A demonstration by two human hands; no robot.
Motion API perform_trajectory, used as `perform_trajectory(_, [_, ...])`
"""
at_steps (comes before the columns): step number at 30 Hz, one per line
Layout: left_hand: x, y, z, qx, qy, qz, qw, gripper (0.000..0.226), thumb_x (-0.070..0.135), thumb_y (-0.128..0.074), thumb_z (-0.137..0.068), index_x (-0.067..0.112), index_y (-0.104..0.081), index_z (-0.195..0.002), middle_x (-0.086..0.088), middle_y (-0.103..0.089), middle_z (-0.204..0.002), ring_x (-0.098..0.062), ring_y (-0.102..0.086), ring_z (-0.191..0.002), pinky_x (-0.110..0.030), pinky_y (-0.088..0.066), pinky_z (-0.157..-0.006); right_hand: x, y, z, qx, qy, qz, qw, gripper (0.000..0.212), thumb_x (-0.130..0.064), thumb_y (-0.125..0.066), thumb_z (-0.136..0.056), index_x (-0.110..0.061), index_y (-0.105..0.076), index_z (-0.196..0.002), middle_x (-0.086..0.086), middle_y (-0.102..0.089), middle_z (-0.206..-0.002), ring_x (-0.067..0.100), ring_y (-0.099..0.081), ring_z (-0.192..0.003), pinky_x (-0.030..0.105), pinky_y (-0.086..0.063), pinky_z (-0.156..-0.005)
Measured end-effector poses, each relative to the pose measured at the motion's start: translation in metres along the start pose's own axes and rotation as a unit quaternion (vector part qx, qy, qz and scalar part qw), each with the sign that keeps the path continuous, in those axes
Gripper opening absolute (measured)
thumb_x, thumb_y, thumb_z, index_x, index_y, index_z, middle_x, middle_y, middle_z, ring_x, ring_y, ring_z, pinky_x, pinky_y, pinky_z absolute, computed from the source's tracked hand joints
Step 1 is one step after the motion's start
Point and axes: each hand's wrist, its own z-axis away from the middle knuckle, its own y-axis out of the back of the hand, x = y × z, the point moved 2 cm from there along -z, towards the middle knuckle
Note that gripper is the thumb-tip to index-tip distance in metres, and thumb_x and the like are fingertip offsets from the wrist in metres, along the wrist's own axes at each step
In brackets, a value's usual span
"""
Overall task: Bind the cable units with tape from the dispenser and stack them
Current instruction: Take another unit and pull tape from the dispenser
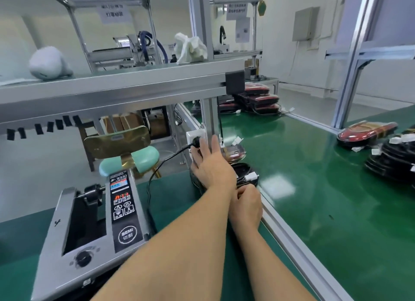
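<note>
Green matting (175, 195) covers the bench; on it the left hand (211, 166) presses flat, fingers straight, on a black cable coil (243, 169), while the right hand (246, 207) curls against the coil's near rim, seemingly gripping it; whether tape sits between those fingers is hidden. A white plug (251, 177) juts from the coil's right side. Risks, as I judge them: the loops could spring loose if the flat hand lifts early; tape could wrinkle or catch the plug; reaching left to the dispenser (89, 222) would free the coil.
</note>
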Motion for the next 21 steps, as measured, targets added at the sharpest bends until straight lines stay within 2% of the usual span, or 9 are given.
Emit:
perform_trajectory(2, [0.004,0.002,-0.016,-0.071,-0.009,-0.074,0.995,0.083,0.0,-0.06,-0.084,0.028,-0.02,-0.151,-0.001,-0.021,-0.157,-0.035,-0.013,-0.145,-0.049,-0.031,-0.106,0.002,-0.001,-0.001,0.006,0.009,-0.01,1.0,0.018,-0.024,-0.053,-0.084,-0.018,-0.045,-0.069,0.004,-0.056,-0.083,0.022,-0.05,-0.069,0.033,-0.031,-0.056])
perform_trajectory(4, [0.006,0.008,-0.024,-0.103,-0.017,-0.137,0.985,0.066,-0.001,-0.064,-0.083,0.016,-0.037,-0.141,-0.005,-0.032,-0.144,-0.04,-0.024,-0.136,-0.045,-0.042,-0.092,0.002,-0.002,-0.001,0.008,0.017,-0.011,1.0,0.018,-0.022,-0.053,-0.084,-0.018,-0.045,-0.069,0.004,-0.056,-0.084,0.02,-0.048,-0.068,0.033,-0.028,-0.055])
perform_trajectory(7, [0.007,0.011,-0.018,-0.114,-0.066,-0.197,0.971,0.055,-0.007,-0.061,-0.082,0.009,-0.043,-0.132,-0.008,-0.029,-0.138,-0.044,-0.025,-0.131,-0.04,-0.044,-0.078,0.002,0.001,-0.001,0.004,0.021,-0.005,1.0,0.018,-0.021,-0.053,-0.085,-0.019,-0.045,-0.07,0.002,-0.055,-0.085,0.02,-0.047,-0.072,0.032,-0.029,-0.06])
perform_trajectory(9, [0.002,0.011,-0.008,-0.102,-0.109,-0.199,0.969,0.054,-0.009,-0.057,-0.083,0.009,-0.041,-0.131,-0.009,-0.029,-0.14,-0.045,-0.022,-0.133,-0.04,-0.045,-0.078,0.002,0.004,0.003,-0.002,0.025,-0.009,1.0,0.017,-0.02,-0.053,-0.085,-0.017,-0.046,-0.07,0.003,-0.055,-0.085,0.021,-0.048,-0.074,0.032,-0.029,-0.062])
perform_trajectory(12, [-0.005,0.014,0.009,-0.087,-0.138,-0.184,0.969,0.05,-0.007,-0.052,-0.087,0.011,-0.039,-0.132,-0.008,-0.035,-0.14,-0.045,-0.021,-0.136,-0.047,-0.049,-0.087,0.006,0.014,0.012,-0.012,0.029,-0.012,0.999,0.018,-0.02,-0.053,-0.086,-0.016,-0.046,-0.069,0.002,-0.053,-0.082,0.02,-0.047,-0.074,0.032,-0.028,-0.062])
perform_trajectory(14, [-0.005,0.02,0.021,-0.094,-0.14,-0.18,0.969,0.048,-0.007,-0.052,-0.085,0.014,-0.039,-0.126,-0.008,-0.042,-0.135,-0.044,-0.024,-0.132,-0.047,-0.047,-0.085,0.01,0.023,0.021,-0.024,0.034,-0.002,0.999,0.017,-0.021,-0.053,-0.086,-0.015,-0.047,-0.071,0.001,-0.053,-0.081,0.02,-0.047,-0.075,0.032,-0.028,-0.063])
perform_trajectory(18, [-0.001,0.032,0.053,-0.112,-0.141,-0.178,0.967,0.052,-0.009,-0.055,-0.078,0.018,-0.038,-0.119,-0.005,-0.044,-0.127,-0.039,-0.028,-0.122,-0.04,-0.038,-0.073,0.022,0.046,0.042,-0.034,0.036,0.017,0.999,0.013,-0.021,-0.053,-0.086,-0.013,-0.052,-0.075,0.001,-0.057,-0.082,0.02,-0.049,-0.078,0.032,-0.03,-0.065])
perform_trajectory(21, [0.001,0.041,0.079,-0.129,-0.148,-0.171,0.965,0.055,-0.009,-0.057,-0.079,0.017,-0.037,-0.123,-0.004,-0.04,-0.13,-0.044,-0.023,-0.131,-0.043,-0.043,-0.08,0.03,0.067,0.062,-0.031,0.031,0.016,0.999,0.011,-0.021,-0.054,-0.086,-0.015,-0.052,-0.076,-0.001,-0.056,-0.083,0.019,-0.05,-0.078,0.032,-0.032,-0.066])
